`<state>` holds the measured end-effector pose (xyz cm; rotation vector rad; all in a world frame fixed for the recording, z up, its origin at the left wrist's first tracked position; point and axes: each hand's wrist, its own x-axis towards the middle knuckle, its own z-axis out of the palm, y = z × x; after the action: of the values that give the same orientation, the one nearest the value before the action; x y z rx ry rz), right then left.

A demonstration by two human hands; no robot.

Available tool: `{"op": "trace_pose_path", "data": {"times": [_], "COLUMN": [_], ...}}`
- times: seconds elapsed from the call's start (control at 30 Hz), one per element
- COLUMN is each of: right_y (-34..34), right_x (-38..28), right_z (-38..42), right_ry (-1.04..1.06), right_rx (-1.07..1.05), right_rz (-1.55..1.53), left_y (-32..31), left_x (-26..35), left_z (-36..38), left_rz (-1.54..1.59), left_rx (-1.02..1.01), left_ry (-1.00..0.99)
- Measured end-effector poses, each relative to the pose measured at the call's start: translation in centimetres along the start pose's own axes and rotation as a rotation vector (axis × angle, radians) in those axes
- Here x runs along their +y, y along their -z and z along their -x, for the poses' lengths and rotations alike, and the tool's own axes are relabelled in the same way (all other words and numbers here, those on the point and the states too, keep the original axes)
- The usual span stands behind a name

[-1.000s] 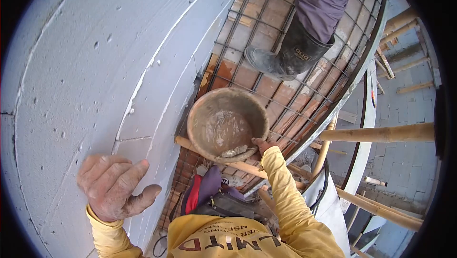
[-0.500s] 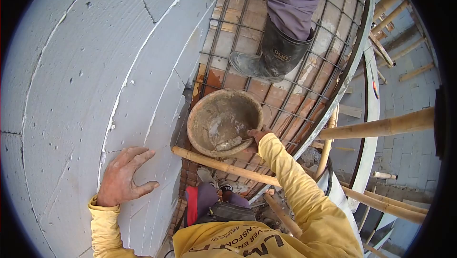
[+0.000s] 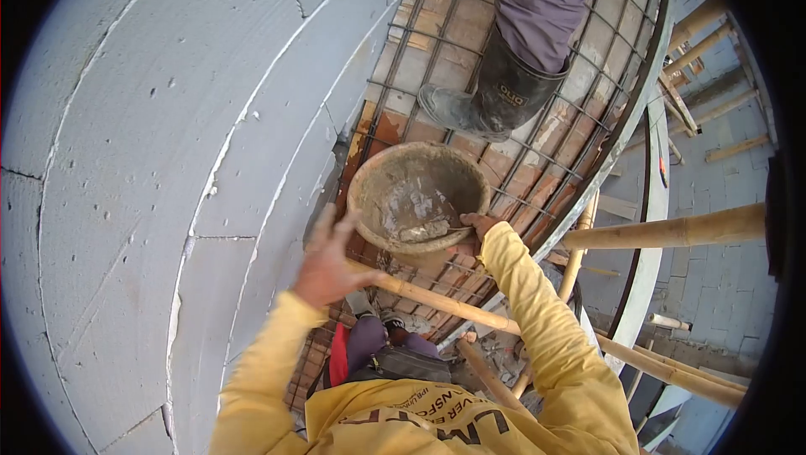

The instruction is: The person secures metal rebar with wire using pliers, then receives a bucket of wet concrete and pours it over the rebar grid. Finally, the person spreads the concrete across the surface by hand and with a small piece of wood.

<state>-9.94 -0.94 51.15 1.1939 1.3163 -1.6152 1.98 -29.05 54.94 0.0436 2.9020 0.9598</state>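
Observation:
A round, mud-caked bucket (image 3: 369,171) is tipped so that I look into its wide mouth. Grey wet residue coats the inside, and a trowel (image 3: 424,230) with mortar on it lies at the near side. My right hand (image 3: 480,224) is closed around the bucket's right rim, close to the trowel's end. My left hand (image 3: 329,262), slightly blurred, has its fingers spread near the bucket's lower left rim. Below the bucket a bamboo pole (image 3: 445,299) runs across, its left end beside my left hand.
A grey block wall (image 3: 126,203) with white mortar joints rises on the left. A rebar grid (image 3: 537,149) covers the boards. Another person's black rubber boot (image 3: 520,94) stands on it, beyond the bucket. Bamboo scaffolding (image 3: 672,231) stretches out past the curved edge at right.
My left hand has moved right from in front of the wall to the bucket's left side. The bucket, with my right hand on its rim, has shifted slightly right in view.

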Motion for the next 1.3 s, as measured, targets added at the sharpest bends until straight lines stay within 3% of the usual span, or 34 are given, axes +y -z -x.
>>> {"op": "trace_pose_path", "data": {"times": [0.07, 0.17, 0.27, 0.33, 0.4, 0.47, 0.5, 0.57, 0.67, 0.73, 0.97, 1.0, 1.1, 1.13, 1.2, 1.27, 1.3], "right_y": [0.9, -0.4, -3.3, -7.1, -8.7, -10.3, -9.9, -10.4, -9.9, -7.2, -3.1, -3.9, -2.9, -1.3, -2.9, -2.5, -2.8], "right_x": [-0.6, -3.5, -7.4, -9.7, -13.8, -17.9, -18.2, -20.2, -17.2, -16.1, -5.7, -3.9, -0.2, 1.5, 3.2, 4.0, 3.8], "right_z": [0.0, 1.6, 1.9, 5.9, 6.5, 7.6, 6.1, 5.3, 2.4, 0.1, -1.1, 0.5, 0.3, -2.0, -0.4, 0.8, 1.5], "right_ry": [-0.028, -0.083, -0.065, 0.156, 0.241, 0.162, 0.404, 0.143, 0.325, 0.241, 0.363, 0.357, 0.161, 0.095, -0.063, -0.011, 0.023], "right_rx": [-0.036, 0.076, 0.128, 0.153, 0.119, 0.202, 0.075, 0.172, 0.191, 0.066, 0.111, 0.212, 0.158, 0.044, 0.179, -0.006, 0.004], "right_rz": [-0.006, 0.104, 0.030, 0.003, 0.097, 0.146, 0.405, 0.249, 0.150, 0.154, 0.159, 0.193, 0.156, 0.117, 0.071, 0.031, 0.004], "left_y": [-2.7, -7.4, -6.3, -2.6, -1.2, 1.0, 1.6, 1.8, -0.1, -1.4, -5.8, -6.1, -7.1, -7.3, -6.8, -5.9, -5.3], "left_x": [1.9, -1.7, -3.0, -2.4, -3.3, -2.9, -2.6, -2.2, -3.1, -2.1, -2.0, -2.0, -2.5, -2.7, -2.5, -2.4, -2.4], "left_z": [-1.3, -3.4, -7.8, -11.6, -16.0, -19.2, -19.6, -19.0, -17.1, -15.1, -8.0, -6.9, -3.9, -3.2, -2.4, -2.5, -2.6], "left_rz": [0.245, 0.213, 0.336, 0.365, 0.349, 0.298, 0.273, 0.305, 0.315, 0.285, 0.356, 0.345, 0.354, 0.363, 0.332, 0.316, 0.314], "left_rx": [-0.118, 0.111, 0.264, 0.305, 0.375, 0.384, 0.385, 0.360, 0.422, 0.453, 0.477, 0.465, 0.402, 0.376, 0.362, 0.352, 0.349], "left_ry": [0.224, 0.004, -0.055, -0.113, -0.151, -0.164, -0.168, -0.114, -0.113, -0.097, -0.055, -0.045, -0.055, -0.070, -0.101, -0.139, -0.159]}}
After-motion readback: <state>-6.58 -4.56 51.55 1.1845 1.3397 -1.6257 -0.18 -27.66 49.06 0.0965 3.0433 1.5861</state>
